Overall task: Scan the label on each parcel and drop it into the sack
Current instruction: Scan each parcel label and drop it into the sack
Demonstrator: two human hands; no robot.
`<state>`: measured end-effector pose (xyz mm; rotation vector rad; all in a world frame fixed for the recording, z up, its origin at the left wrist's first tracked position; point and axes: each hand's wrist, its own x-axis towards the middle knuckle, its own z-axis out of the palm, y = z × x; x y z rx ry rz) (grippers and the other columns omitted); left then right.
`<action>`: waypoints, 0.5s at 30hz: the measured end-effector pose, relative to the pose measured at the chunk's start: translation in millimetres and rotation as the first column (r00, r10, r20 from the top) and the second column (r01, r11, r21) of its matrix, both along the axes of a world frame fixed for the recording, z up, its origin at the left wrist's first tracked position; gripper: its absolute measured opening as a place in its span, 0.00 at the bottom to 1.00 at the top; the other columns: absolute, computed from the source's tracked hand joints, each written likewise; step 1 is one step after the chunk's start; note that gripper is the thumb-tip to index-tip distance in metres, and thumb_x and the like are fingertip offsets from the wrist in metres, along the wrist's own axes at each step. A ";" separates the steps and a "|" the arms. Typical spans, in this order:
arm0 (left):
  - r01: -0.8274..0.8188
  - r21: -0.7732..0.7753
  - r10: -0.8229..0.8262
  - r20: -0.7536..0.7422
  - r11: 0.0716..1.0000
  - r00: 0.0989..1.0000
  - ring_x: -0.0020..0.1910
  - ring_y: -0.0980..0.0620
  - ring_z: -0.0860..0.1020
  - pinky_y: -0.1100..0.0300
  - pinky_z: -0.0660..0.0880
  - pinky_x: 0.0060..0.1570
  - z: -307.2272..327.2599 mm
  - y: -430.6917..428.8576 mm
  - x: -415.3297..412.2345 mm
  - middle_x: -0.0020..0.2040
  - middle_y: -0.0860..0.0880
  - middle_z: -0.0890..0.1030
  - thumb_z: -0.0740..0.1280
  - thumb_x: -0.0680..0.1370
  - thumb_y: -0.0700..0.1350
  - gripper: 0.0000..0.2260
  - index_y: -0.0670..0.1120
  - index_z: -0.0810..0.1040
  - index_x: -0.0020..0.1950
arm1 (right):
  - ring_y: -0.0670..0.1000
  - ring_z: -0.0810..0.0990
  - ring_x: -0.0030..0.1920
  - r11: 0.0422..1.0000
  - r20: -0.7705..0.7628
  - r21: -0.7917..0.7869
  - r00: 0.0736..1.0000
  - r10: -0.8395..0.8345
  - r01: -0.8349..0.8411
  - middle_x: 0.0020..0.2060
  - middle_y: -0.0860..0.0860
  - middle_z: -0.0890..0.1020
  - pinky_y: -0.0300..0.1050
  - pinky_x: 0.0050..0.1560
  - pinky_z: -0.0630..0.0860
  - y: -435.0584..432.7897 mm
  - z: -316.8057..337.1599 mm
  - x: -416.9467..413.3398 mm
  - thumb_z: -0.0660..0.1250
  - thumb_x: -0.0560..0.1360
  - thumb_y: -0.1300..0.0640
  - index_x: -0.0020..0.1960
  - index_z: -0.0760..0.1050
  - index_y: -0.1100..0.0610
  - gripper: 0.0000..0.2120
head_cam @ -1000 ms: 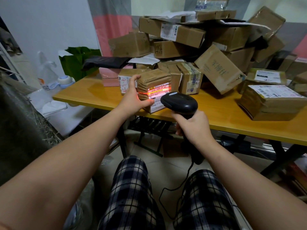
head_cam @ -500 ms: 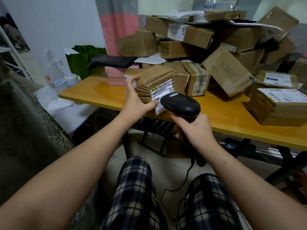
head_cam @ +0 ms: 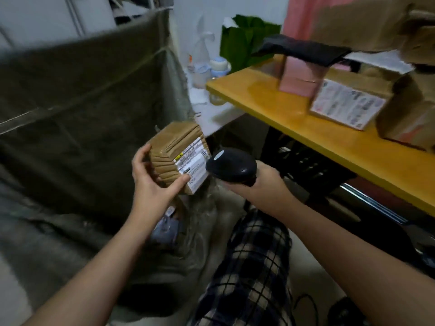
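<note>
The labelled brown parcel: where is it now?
Head view, centre-left: the parcel is gripped by the left hand, just left of the black scanner, in front of the sack.

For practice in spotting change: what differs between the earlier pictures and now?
The left hand has carried the tape-wrapped brown cardboard parcel away from the yellow wooden table, leftward toward the grey-green fabric sack. The right hand still grips the black handheld scanner.
</note>
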<state>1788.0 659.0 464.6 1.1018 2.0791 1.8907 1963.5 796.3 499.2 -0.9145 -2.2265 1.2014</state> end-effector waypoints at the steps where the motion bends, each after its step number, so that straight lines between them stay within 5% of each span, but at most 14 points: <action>1: -0.060 -0.039 0.061 0.007 0.997 0.998 0.59 0.68 0.73 0.67 0.73 0.59 -10.6 -12.1 -14.0 0.68 0.41 0.65 0.78 0.65 0.35 0.44 0.44 0.56 0.73 | 0.52 0.80 0.53 0.998 0.062 0.038 0.997 0.040 -0.043 0.50 0.53 0.81 0.50 0.56 0.76 2.0 -6.9 -15.2 0.78 0.65 0.48 0.46 0.75 0.50 0.16; 4: -0.193 -0.140 0.195 0.001 0.971 0.981 0.66 0.49 0.71 0.47 0.70 0.66 -43.6 -36.7 -51.5 0.68 0.46 0.66 0.80 0.61 0.53 0.44 0.63 0.59 0.70 | 0.59 0.64 0.71 0.979 0.217 0.074 0.961 0.172 -0.192 0.70 0.60 0.66 0.46 0.69 0.60 4.5 -23.9 -55.9 0.78 0.67 0.52 0.47 0.75 0.41 0.14; 6: -0.217 -0.218 0.232 0.044 0.952 0.972 0.66 0.48 0.70 0.50 0.68 0.68 -59.9 -41.0 -67.0 0.64 0.48 0.63 0.79 0.61 0.53 0.43 0.63 0.59 0.69 | 0.60 0.48 0.77 0.972 0.326 0.049 0.923 0.202 -0.230 0.78 0.58 0.51 0.50 0.75 0.52 8.8 -38.3 -78.9 0.77 0.68 0.49 0.57 0.81 0.47 0.17; 8: -0.215 -0.353 0.244 0.040 0.910 0.969 0.61 0.52 0.68 0.60 0.64 0.67 -72.8 -37.1 -75.9 0.61 0.47 0.62 0.80 0.64 0.46 0.43 0.56 0.60 0.72 | 0.57 0.45 0.78 0.969 0.346 -0.051 0.906 0.245 -0.243 0.79 0.56 0.46 0.54 0.76 0.51 7.1 -53.0 -97.0 0.77 0.65 0.44 0.63 0.78 0.50 0.29; 11: -0.169 -0.570 0.214 0.013 0.804 0.977 0.58 0.45 0.71 0.56 0.68 0.64 -93.4 -26.4 -84.8 0.62 0.41 0.64 0.78 0.67 0.46 0.41 0.55 0.59 0.74 | 0.54 0.59 0.76 0.948 0.225 -0.269 0.945 0.236 -0.172 0.77 0.55 0.58 0.59 0.72 0.63 4.1 -74.0 -110.3 0.78 0.55 0.36 0.74 0.64 0.55 0.53; 15: -0.017 -0.825 0.051 0.014 0.564 0.999 0.58 0.37 0.72 0.46 0.72 0.61 -132.0 -9.8 -92.6 0.62 0.41 0.63 0.75 0.68 0.51 0.39 0.58 0.56 0.73 | 0.52 0.76 0.64 0.975 0.260 -0.177 0.949 0.177 -0.133 0.64 0.53 0.77 0.54 0.65 0.73 13.1 -96.4 -110.5 0.78 0.67 0.51 0.61 0.75 0.51 0.25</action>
